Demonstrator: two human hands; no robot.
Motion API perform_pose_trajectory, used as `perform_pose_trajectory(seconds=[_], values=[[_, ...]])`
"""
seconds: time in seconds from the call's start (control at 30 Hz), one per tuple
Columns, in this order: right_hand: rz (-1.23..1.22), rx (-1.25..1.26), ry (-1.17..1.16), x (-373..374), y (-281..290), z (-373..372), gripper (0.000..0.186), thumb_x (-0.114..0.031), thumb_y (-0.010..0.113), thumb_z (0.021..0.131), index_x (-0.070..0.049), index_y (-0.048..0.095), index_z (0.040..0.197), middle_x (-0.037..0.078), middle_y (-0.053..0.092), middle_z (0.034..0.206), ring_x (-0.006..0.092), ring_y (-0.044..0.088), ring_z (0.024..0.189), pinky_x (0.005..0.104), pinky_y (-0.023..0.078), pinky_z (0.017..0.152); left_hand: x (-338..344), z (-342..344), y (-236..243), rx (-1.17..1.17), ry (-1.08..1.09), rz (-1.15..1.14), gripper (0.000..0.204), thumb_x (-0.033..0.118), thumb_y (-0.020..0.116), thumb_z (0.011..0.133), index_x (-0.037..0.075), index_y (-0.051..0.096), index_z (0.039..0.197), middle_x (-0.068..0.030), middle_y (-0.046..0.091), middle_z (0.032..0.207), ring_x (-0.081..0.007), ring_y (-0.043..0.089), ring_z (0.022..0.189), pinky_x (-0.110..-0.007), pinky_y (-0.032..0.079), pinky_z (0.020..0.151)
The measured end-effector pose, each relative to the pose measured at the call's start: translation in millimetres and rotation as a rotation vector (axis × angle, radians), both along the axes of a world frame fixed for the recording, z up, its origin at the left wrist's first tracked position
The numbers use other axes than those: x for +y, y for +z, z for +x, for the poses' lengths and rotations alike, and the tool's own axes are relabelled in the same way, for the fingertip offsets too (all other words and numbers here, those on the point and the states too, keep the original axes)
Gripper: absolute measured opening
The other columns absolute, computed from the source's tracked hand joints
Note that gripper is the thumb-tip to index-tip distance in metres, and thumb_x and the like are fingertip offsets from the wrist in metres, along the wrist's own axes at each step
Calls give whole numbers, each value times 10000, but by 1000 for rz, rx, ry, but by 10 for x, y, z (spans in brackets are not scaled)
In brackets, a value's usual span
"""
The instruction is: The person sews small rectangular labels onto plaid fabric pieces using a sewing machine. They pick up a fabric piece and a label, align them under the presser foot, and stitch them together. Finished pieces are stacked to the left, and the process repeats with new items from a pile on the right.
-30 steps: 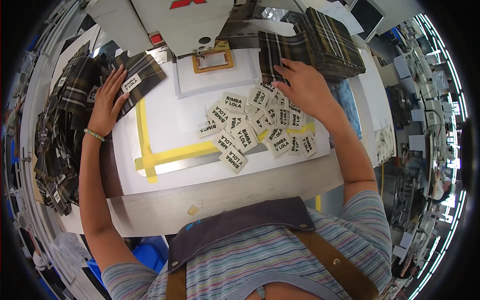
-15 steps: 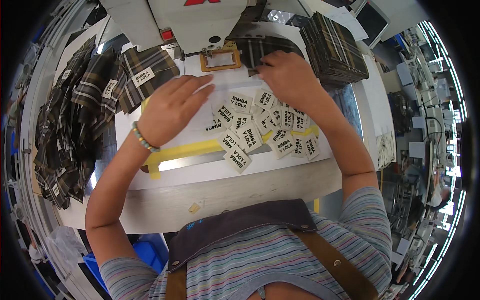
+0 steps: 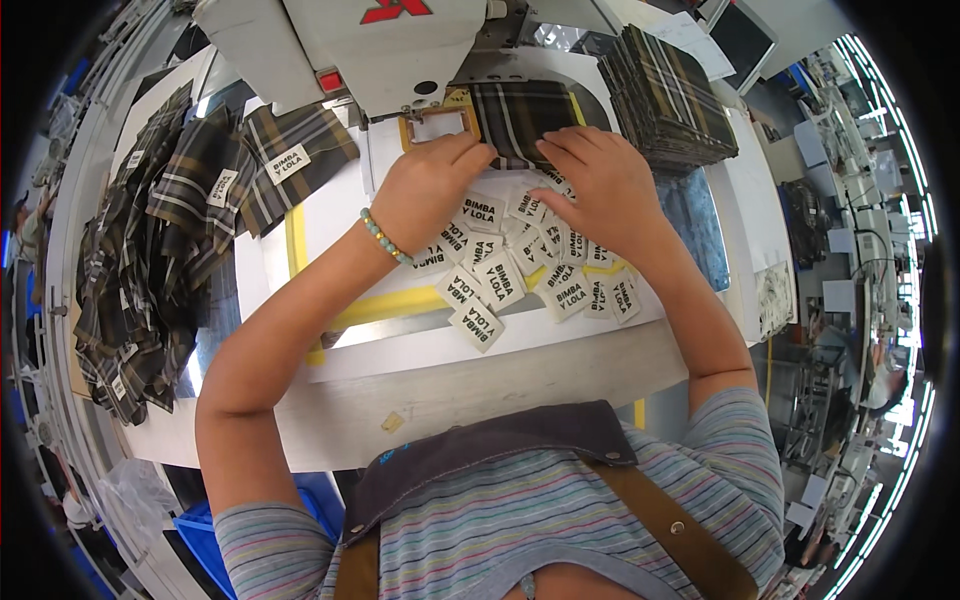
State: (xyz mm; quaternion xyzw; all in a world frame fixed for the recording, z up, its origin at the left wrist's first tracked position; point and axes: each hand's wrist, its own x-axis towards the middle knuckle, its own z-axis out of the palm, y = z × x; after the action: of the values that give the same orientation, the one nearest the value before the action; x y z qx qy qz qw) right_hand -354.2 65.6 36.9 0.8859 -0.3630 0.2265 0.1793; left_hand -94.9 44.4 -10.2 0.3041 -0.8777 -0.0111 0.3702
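Observation:
A dark plaid fabric piece lies flat on the white work surface beside the sewing machine's ochre frame. My left hand is just in front of that frame, its fingers stretched out to the fabric's near left corner. Over the fabric's near right corner, my right hand has its fingers apart and its thumb out above the labels. Whether either hand presses on the cloth is hard to see. Several pale printed labels lie in a loose heap between and below my hands.
The white sewing machine head stands over the surface at the back. Plaid pieces bearing labels hang in a pile on the left. A neat stack of plaid pieces sits at the back right. Yellow tape edges the work area.
My left hand has moved right, to the fabric's near left corner. My right hand has shifted slightly right and nearer, and more of the fabric now shows, lying against the frame.

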Motion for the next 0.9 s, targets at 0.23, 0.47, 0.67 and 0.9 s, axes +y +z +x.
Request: perform_pose_trajectory(seconds=[0.23,0.47,0.67,0.9], values=[[17,35,-74,-11,-79,-157,29,-113,733,814,-89,718,813,25,674,852,228,672,869,374,543,795,42,-106,55,-168,-51,-148,303,27,696,795,27,687,1098,-112,692,1121,-293,724,1065,-364,622,857],[-35,44,-27,-60,-163,-69,43,-79,711,759,-94,715,799,17,673,841,213,668,849,344,526,760,60,20,80,-243,-18,-233,255,54,700,788,29,685,1041,-88,690,1063,-265,712,1018,-373,603,855],[-72,137,41,-217,-162,169,109,-93,712,767,-89,745,871,16,677,862,200,673,899,333,530,788,107,422,171,-415,95,-325,230,72,704,789,37,694,1016,-68,706,1027,-228,685,925,-364,559,791],[300,69,56,-232,-20,265,223,-235,709,963,-63,781,1086,55,750,1127,258,696,1081,405,565,943,177,993,79,-458,215,-232,307,28,681,831,15,722,1136,-89,734,1238,-278,687,1125,-399,580,953]])
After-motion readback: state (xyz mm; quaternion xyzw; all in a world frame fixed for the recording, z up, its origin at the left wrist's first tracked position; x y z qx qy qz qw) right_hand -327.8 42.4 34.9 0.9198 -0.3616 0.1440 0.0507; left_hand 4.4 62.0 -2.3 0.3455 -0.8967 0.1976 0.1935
